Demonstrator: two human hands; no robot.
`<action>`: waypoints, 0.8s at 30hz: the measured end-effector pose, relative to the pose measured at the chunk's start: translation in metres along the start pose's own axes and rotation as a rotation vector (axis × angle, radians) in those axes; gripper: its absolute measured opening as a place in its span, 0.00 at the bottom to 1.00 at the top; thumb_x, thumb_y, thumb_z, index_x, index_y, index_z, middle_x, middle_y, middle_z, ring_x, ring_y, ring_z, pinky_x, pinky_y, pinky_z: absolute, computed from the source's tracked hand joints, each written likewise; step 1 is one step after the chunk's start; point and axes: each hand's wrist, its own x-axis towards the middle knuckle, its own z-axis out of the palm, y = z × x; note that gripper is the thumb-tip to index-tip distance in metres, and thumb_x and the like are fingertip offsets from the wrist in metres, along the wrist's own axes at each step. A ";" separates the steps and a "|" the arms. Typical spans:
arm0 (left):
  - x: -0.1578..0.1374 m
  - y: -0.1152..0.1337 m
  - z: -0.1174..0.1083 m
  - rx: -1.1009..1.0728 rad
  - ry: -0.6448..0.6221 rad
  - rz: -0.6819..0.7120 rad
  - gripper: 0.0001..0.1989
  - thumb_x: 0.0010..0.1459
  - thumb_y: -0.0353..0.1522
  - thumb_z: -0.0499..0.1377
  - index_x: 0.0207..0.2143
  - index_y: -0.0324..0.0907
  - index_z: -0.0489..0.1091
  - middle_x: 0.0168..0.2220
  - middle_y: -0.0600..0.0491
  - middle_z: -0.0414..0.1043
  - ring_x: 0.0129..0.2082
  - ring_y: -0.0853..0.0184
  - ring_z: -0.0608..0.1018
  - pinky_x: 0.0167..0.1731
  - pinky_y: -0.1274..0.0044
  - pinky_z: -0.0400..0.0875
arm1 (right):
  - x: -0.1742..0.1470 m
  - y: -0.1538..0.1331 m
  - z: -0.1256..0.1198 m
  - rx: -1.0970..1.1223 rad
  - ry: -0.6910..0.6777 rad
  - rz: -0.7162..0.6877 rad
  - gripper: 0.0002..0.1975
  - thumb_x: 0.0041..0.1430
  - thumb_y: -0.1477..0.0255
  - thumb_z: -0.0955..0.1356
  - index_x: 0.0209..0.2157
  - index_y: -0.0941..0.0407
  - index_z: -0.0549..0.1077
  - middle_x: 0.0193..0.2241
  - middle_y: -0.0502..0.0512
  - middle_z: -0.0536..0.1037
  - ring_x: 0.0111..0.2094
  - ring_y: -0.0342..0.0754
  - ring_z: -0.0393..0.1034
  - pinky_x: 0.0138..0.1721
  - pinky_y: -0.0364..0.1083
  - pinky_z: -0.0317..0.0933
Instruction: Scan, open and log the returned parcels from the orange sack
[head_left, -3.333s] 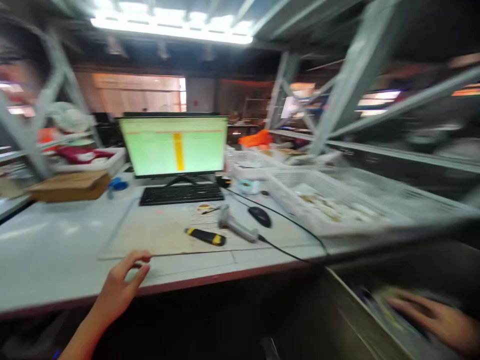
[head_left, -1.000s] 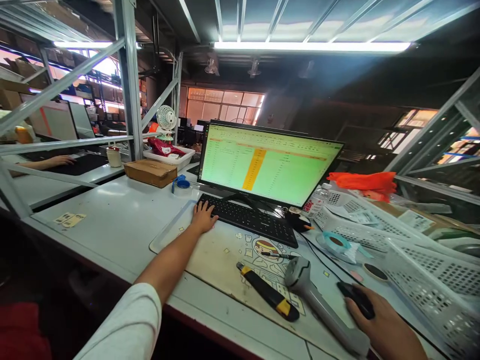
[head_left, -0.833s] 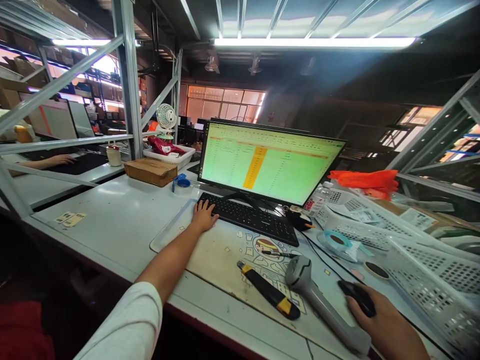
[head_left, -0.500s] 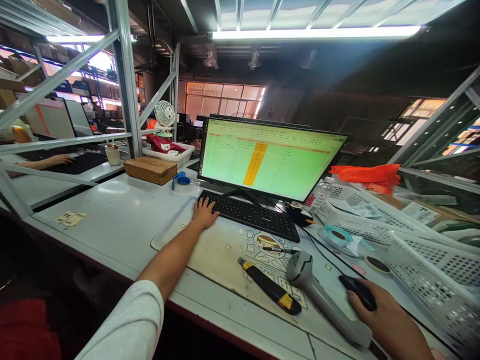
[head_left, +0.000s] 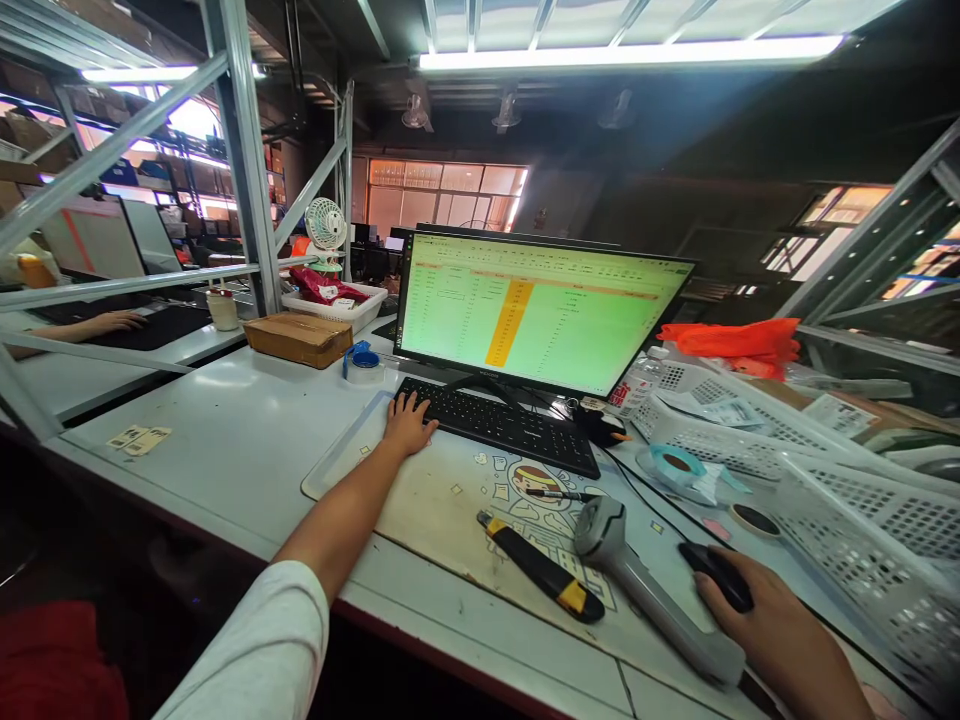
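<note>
My left hand (head_left: pixel 409 424) rests on the left end of the black keyboard (head_left: pixel 510 428), its fingers spread over the keys. On the right, my right hand (head_left: pixel 780 625) is wrapped round a black computer mouse (head_left: pixel 718 577). Between the hands, on the printed desk mat (head_left: pixel 427 515), lie a yellow and black utility knife (head_left: pixel 540 567), a grey barcode scanner (head_left: pixel 656 595) and a dark pen (head_left: pixel 559 494). Behind the keyboard stands a monitor (head_left: pixel 562 320) showing a spreadsheet with one orange column; its text is too small to read.
Perforated white baskets (head_left: pixel 862 540) and a light blue tape roll (head_left: pixel 675 464) crowd the right side. A cardboard box (head_left: pixel 298 340) and blue tape (head_left: pixel 365 362) sit left of the monitor. A metal rack post (head_left: pixel 244 160) rises at left; beyond it is another person's hand (head_left: pixel 116 322).
The view has shifted very slightly. Both hands stay where they were, the left on the keyboard and the right on the mouse.
</note>
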 end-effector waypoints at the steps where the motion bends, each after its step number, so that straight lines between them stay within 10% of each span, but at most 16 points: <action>1: 0.000 0.000 0.001 0.004 0.003 0.001 0.33 0.73 0.49 0.50 0.75 0.47 0.58 0.78 0.46 0.46 0.78 0.47 0.48 0.76 0.55 0.42 | 0.000 0.000 0.000 0.013 -0.018 0.018 0.38 0.55 0.41 0.56 0.54 0.53 0.71 0.55 0.65 0.78 0.52 0.64 0.78 0.54 0.61 0.72; 24: 0.002 -0.003 0.005 0.033 0.043 0.013 0.33 0.73 0.49 0.50 0.74 0.47 0.59 0.78 0.46 0.48 0.78 0.48 0.50 0.76 0.55 0.43 | -0.007 -0.017 -0.011 0.027 -0.051 0.053 0.39 0.58 0.44 0.55 0.56 0.57 0.71 0.58 0.67 0.75 0.56 0.65 0.74 0.59 0.60 0.67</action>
